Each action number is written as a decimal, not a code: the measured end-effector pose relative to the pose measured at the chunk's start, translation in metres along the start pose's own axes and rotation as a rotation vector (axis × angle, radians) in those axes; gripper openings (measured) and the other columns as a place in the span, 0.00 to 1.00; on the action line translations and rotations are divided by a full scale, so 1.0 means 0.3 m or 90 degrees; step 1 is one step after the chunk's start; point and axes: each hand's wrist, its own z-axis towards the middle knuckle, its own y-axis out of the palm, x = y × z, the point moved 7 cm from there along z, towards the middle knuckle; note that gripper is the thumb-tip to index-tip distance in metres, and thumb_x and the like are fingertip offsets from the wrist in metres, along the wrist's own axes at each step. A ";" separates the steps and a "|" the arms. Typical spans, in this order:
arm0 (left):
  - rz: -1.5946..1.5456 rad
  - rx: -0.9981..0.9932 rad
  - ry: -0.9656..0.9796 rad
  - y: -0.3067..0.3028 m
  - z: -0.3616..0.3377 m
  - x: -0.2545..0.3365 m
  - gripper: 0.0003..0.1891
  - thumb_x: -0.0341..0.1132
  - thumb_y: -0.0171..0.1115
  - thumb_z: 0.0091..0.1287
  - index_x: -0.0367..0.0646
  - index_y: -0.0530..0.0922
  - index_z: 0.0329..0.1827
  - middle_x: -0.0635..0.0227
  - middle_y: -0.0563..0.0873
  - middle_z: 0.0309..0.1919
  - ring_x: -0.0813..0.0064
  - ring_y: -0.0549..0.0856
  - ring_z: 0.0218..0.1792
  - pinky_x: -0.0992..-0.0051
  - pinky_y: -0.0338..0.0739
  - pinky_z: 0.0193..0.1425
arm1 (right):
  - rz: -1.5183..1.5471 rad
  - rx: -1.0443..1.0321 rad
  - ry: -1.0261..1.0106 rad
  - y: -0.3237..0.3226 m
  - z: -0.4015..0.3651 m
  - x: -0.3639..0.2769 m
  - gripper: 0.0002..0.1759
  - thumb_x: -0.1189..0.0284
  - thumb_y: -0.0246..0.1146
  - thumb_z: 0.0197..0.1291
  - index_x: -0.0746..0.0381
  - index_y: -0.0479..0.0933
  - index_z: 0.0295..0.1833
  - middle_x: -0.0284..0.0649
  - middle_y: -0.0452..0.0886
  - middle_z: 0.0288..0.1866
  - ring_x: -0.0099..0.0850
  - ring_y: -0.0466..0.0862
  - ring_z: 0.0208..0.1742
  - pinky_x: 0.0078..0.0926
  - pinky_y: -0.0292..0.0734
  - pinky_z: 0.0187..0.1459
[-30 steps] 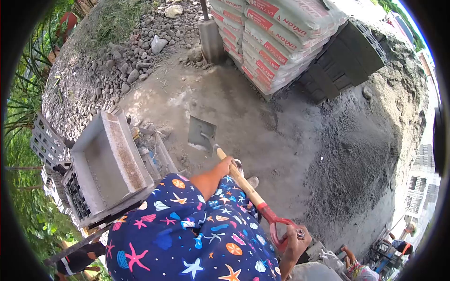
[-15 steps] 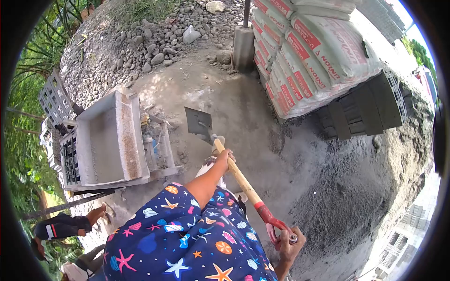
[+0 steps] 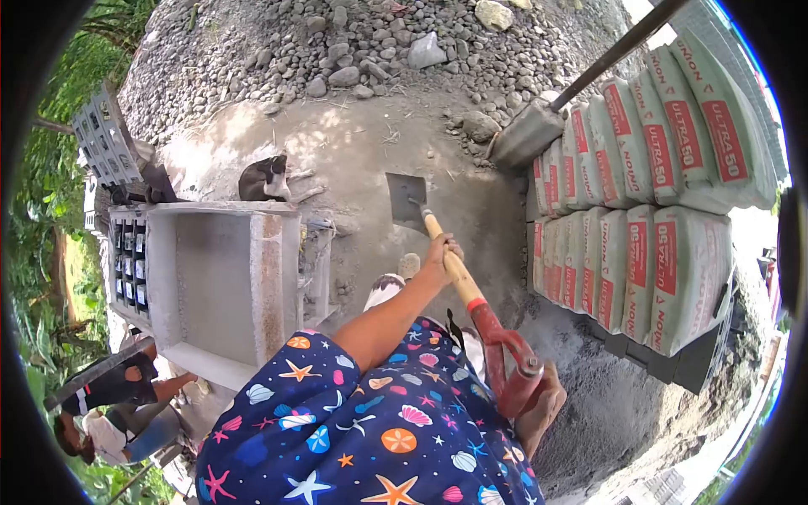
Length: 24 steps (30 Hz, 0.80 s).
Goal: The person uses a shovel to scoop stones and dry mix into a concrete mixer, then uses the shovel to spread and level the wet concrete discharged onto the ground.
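A shovel with a flat dark blade (image 3: 406,200), a wooden shaft (image 3: 459,276) and a red grip (image 3: 503,352) slants across the view in front of me. My left hand (image 3: 443,256) is closed around the wooden shaft, fairly near the blade. At the other end, my right hand (image 3: 544,402) closes on the red grip, its fingers partly hidden behind it. The blade is over grey, dusty ground, and no load shows on it.
To the left stands a grey mixing trough (image 3: 276,295), with a dog (image 3: 268,178) lying beyond it. Stacked cement bags (image 3: 640,278) and a concrete post base (image 3: 526,139) are on the right. Gravel (image 3: 353,50) is heaped ahead. People (image 3: 126,412) are at lower left.
My view has turned, so trough, bags and post sit farther right. The blade has shifted up and right in view. A dog now shows beyond the trough. Both hands stay on the shovel.
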 end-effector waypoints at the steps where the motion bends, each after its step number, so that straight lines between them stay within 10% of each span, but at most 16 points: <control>1: -0.054 -0.018 0.005 0.128 0.008 0.034 0.11 0.30 0.60 0.65 0.47 0.68 0.27 0.75 0.73 0.17 0.80 0.75 0.15 0.79 0.77 0.22 | 0.001 -0.002 -0.031 0.047 0.092 0.002 0.31 0.51 0.53 0.74 0.71 0.77 0.32 0.41 0.81 0.30 0.29 0.79 0.34 0.29 0.72 0.38; 4: -0.139 -0.089 -0.055 0.381 0.076 0.227 0.09 0.27 0.58 0.66 0.44 0.69 0.29 0.74 0.73 0.17 0.81 0.76 0.16 0.80 0.77 0.21 | -0.131 -0.006 0.143 0.088 0.323 0.168 0.28 0.55 0.51 0.76 0.70 0.78 0.33 0.40 0.80 0.29 0.30 0.78 0.32 0.31 0.71 0.35; 15: 0.173 0.100 -0.263 0.935 0.424 0.587 0.06 0.25 0.54 0.65 0.42 0.68 0.31 0.75 0.71 0.16 0.85 0.72 0.17 0.80 0.73 0.20 | -0.467 -0.212 0.114 0.462 1.287 0.564 0.21 0.60 0.60 0.70 0.69 0.76 0.33 0.54 0.74 0.26 0.46 0.75 0.27 0.40 0.68 0.33; 19: 0.524 0.184 -0.164 1.143 0.507 0.682 0.05 0.27 0.56 0.65 0.42 0.67 0.35 0.74 0.71 0.16 0.83 0.71 0.13 0.78 0.72 0.16 | -0.423 -0.266 0.140 0.754 1.657 0.605 0.22 0.58 0.60 0.70 0.68 0.80 0.37 0.49 0.80 0.28 0.30 0.80 0.30 0.33 0.72 0.34; 24: 0.836 0.267 -0.125 1.404 0.496 0.839 0.08 0.33 0.59 0.62 0.37 0.74 0.39 0.65 0.77 0.24 0.75 0.76 0.16 0.75 0.74 0.16 | 0.096 -0.240 0.680 1.146 1.944 0.950 0.42 0.40 0.57 0.65 0.69 0.69 0.65 0.54 0.83 0.49 0.43 0.86 0.44 0.38 0.85 0.39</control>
